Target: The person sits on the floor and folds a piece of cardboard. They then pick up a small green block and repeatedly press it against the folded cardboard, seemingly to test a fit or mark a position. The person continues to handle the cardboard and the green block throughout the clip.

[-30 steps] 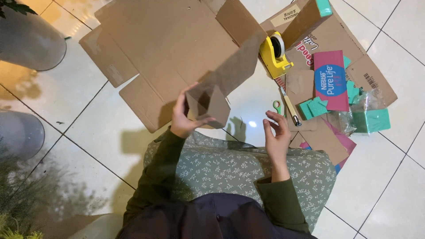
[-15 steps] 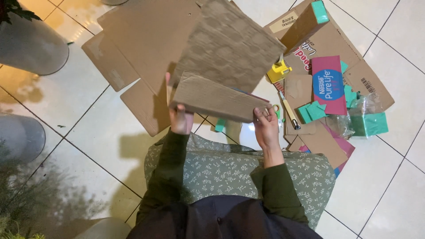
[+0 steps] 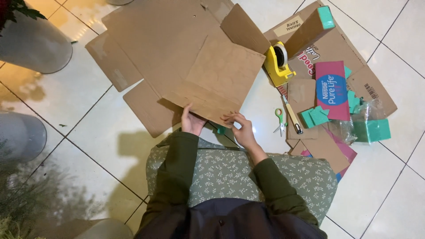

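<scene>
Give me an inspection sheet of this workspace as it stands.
Surface: pale tiled floor, glossy.
Job's things: flattened cardboard box; its square cardboard panel raised at the near edge.
Clutter: yellow tape dispenser, green-handled scissors, teal blocks, printed cartons.
Hands: left hand and right hand grip the panel's near edge.
Cables: nothing seen.
Surroundings: grey pots, floral cushion.

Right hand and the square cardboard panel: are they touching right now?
Touching. The head view shows the right hand with its fingertips pressed on the near edge of the cardboard panel; no gap shows between them.
</scene>
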